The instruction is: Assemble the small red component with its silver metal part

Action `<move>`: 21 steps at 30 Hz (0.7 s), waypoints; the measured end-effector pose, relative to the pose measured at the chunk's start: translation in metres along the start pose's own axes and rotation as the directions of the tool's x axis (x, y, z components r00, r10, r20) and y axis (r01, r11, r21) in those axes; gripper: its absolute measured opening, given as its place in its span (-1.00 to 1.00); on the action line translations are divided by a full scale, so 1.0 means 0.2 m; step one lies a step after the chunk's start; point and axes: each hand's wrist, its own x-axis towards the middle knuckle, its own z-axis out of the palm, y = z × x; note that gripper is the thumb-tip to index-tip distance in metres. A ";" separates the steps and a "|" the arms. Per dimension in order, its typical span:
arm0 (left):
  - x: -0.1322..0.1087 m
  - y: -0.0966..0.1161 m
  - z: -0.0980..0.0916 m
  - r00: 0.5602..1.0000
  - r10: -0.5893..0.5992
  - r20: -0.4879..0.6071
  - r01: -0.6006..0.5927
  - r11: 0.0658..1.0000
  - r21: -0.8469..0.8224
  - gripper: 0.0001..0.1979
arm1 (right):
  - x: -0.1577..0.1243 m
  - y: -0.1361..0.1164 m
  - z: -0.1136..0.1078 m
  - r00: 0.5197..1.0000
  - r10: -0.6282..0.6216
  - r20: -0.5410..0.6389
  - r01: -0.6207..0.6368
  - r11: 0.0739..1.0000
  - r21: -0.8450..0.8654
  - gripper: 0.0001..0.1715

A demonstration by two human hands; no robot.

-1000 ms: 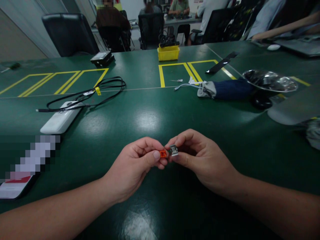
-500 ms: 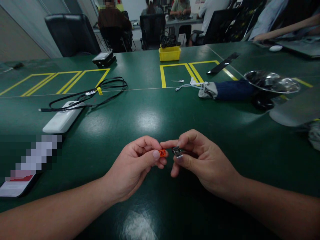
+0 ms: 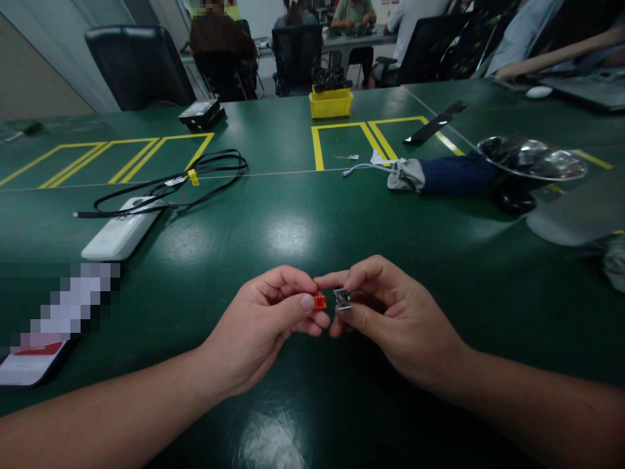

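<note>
My left hand [image 3: 263,326] is closed in a pinch on a small orange piece [image 3: 319,301], held between thumb and fingers. My right hand [image 3: 395,319] is closed in a pinch on a small silver metal piece [image 3: 342,298]. The two pieces sit side by side with a narrow gap between them, just above the green table [image 3: 303,234] near its front middle. Both forearms rest low over the table.
A white flat device [image 3: 122,231] and a looped black cable [image 3: 195,176] lie at the left. A blue-and-grey pouch [image 3: 439,174], a shiny metal bowl [image 3: 532,159] and a yellow bin [image 3: 331,103] stand further back. Other people sit at far tables.
The silver piece, joined to the orange piece a second ago, has come away; my right hand drew it slightly right, then turned it back close to the orange piece.
</note>
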 end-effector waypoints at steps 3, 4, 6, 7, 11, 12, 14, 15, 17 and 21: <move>0.00 0.00 0.00 0.999 -0.033 -0.008 0.033 0.999 -0.024 -0.89 | 0.00 0.00 -0.01 1.000 -0.012 -0.014 0.011 0.999 -0.042 -0.82; 0.00 0.00 0.01 0.999 -0.044 -0.005 0.044 0.998 -0.034 -0.89 | 0.00 0.01 -0.01 1.000 -0.018 -0.018 0.018 0.998 -0.053 -0.82; -0.01 -0.01 0.01 0.998 -0.059 0.005 0.059 0.997 -0.051 -0.89 | 0.00 0.01 -0.01 0.999 -0.028 -0.020 0.027 0.997 -0.071 -0.81; -0.01 -0.01 0.01 0.998 -0.063 0.006 0.063 0.996 -0.060 -0.89 | -0.01 0.01 -0.02 0.999 -0.033 -0.020 0.031 0.996 -0.078 -0.81; 0.00 -0.01 0.01 0.998 -0.063 -0.003 0.062 0.993 -0.099 -0.88 | -0.01 0.02 -0.02 0.999 -0.041 -0.027 0.038 0.995 -0.096 -0.80; 0.00 -0.01 0.01 0.998 -0.061 -0.011 0.059 0.992 -0.110 -0.88 | -0.01 0.02 -0.02 0.999 -0.042 -0.033 0.038 0.994 -0.098 -0.81; 0.00 -0.01 0.01 0.998 -0.049 -0.026 0.045 0.990 -0.131 -0.90 | 0.00 0.02 -0.02 0.998 -0.040 -0.046 0.035 0.994 -0.100 -0.81; 0.01 -0.01 0.01 0.998 -0.043 -0.035 0.038 0.989 -0.140 -0.90 | 0.00 0.02 -0.02 0.998 -0.039 -0.054 0.033 0.994 -0.102 -0.81; 0.01 -0.01 0.00 0.998 -0.035 -0.044 0.027 0.988 -0.154 -0.91 | 0.00 0.01 -0.02 0.997 -0.034 -0.063 0.028 0.994 -0.106 -0.81; 0.02 -0.01 0.00 0.998 -0.040 -0.047 0.031 0.985 -0.168 -0.91 | 0.01 0.01 -0.02 0.998 -0.028 -0.057 0.021 0.993 -0.115 -0.80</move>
